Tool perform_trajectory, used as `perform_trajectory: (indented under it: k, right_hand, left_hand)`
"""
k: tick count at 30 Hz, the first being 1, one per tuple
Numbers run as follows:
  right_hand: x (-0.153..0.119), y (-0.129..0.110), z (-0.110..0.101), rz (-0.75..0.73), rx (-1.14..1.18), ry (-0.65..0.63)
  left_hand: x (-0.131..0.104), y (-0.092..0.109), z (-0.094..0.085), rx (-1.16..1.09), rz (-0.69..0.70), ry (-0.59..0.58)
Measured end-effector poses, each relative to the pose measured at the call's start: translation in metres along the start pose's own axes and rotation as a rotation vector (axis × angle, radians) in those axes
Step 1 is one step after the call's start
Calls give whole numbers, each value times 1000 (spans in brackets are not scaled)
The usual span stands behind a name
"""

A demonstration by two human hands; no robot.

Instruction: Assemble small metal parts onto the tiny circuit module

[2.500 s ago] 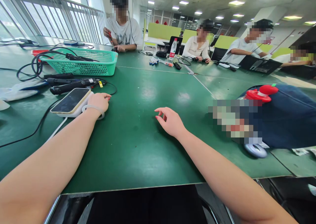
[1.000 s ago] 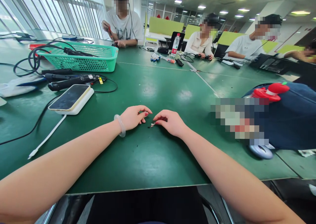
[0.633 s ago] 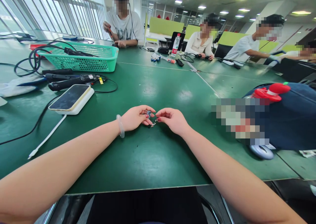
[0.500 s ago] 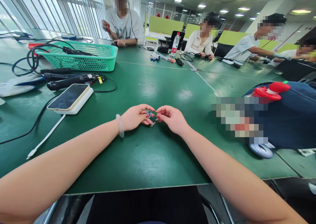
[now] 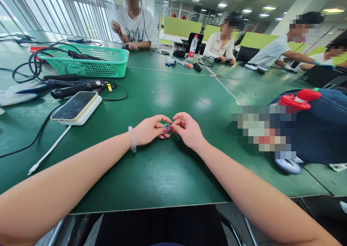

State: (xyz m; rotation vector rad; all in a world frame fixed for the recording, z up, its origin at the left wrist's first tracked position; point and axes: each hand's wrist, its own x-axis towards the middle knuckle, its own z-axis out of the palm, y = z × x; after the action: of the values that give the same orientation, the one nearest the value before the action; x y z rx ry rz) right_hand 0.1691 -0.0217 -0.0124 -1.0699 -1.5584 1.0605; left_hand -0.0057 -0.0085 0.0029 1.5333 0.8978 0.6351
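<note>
Over the middle of the green table [image 5: 151,173], my left hand [image 5: 149,132], with a pale bangle [image 5: 132,139] at the wrist, pinches a small blue piece [image 5: 167,128] between thumb and fingers. It looks like a tiny circuit board, though details are too small to make out. From the other side, my right hand [image 5: 189,130] is closed in a pinch, its fingertips against the blue piece's right edge. Whether a little part sits between those fingertips is hidden. A pale or metallic bit shows just below the blue piece, by the left fingers.
A phone [image 5: 76,106] on a white block, black handled tools [image 5: 78,90] with cables and a green basket [image 5: 119,67] lie left. A navy bag [image 5: 322,130], red-capped bottle [image 5: 298,100] and mouse [image 5: 287,165] are right. Several people work across the table.
My right hand has come closer to the left, so its fingertips now meet the blue piece. The small metallic strip that hung below the fingers is now mostly hidden.
</note>
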Motion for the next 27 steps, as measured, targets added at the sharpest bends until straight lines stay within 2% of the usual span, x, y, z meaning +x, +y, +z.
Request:
perform_trajectory:
  k: [6,13,27]
  right_hand:
    - [-1,1,1,-19,-17,14]
    - [-6,-6,5,-127,-202,88]
    - [-12,-12,7,-229,-318,139]
  left_hand:
    - [-2,-1,-3,110,82,-16]
    - [-4,0,-4,254,172,-17]
    - [-5,3,-8,385,214,47]
